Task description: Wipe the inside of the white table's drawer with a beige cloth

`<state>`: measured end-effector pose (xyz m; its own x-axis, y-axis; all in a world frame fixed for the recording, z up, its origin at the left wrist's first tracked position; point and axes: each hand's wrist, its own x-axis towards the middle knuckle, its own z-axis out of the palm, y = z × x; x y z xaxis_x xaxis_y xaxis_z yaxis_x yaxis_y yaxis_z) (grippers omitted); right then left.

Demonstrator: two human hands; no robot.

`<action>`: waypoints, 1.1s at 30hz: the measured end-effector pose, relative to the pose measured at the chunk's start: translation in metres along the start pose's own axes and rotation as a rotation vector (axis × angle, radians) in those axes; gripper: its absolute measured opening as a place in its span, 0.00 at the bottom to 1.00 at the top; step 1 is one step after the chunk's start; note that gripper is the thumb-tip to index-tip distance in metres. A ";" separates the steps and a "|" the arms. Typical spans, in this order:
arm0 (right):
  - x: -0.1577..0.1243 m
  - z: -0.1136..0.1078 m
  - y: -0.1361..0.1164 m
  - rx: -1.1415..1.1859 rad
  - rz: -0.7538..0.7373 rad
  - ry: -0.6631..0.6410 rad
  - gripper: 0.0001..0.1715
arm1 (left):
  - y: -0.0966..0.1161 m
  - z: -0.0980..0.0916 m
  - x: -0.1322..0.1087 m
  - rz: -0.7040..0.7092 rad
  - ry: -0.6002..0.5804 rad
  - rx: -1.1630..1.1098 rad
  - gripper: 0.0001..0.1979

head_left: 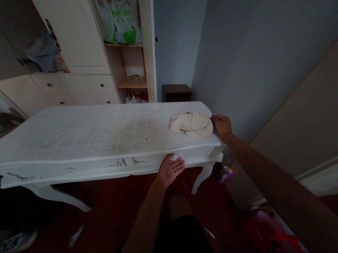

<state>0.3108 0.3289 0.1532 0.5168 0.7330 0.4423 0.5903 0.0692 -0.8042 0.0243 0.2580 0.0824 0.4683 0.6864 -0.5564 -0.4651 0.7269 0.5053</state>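
Note:
A crumpled cream cloth (192, 124) lies near the right end of a long white table (71, 137) whose top looks smudged and dusty. My right hand (221, 125) rests at the table's right edge, its fingers curled against the cloth's side. My left hand (171, 169) is held palm up just under the table's front edge, fingers stretched out and holding nothing. My knee shows below it.
A white wardrobe (73, 35) with drawers stands behind the table, plastic bags (119, 16) on its open shelves. A small dark stand (177, 92) sits by the grey wall. A shoe (10, 248), paper scraps and a red bag (269, 234) lie on the dark red floor.

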 end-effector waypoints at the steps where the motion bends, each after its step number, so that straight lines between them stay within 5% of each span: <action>1: -0.001 0.000 -0.001 -0.006 0.003 0.003 0.19 | -0.001 0.002 0.001 0.011 0.027 0.008 0.15; 13: -0.004 -0.004 -0.015 -0.174 -0.026 -0.003 0.19 | -0.026 0.002 -0.024 0.090 0.155 0.139 0.15; 24: -0.006 -0.005 -0.013 -0.087 -0.018 -0.026 0.19 | -0.087 -0.038 -0.084 0.020 0.036 0.085 0.18; 29: -0.004 -0.004 -0.010 -0.080 -0.005 -0.007 0.18 | -0.119 -0.060 -0.096 -0.033 -0.017 0.081 0.16; 33: -0.002 -0.002 -0.004 0.011 0.012 -0.012 0.16 | -0.149 -0.076 -0.099 -0.021 0.047 0.060 0.17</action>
<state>0.3088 0.3261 0.1559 0.5160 0.7421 0.4278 0.5769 0.0681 -0.8140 -0.0093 0.0803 0.0121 0.4410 0.6702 -0.5970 -0.4086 0.7421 0.5313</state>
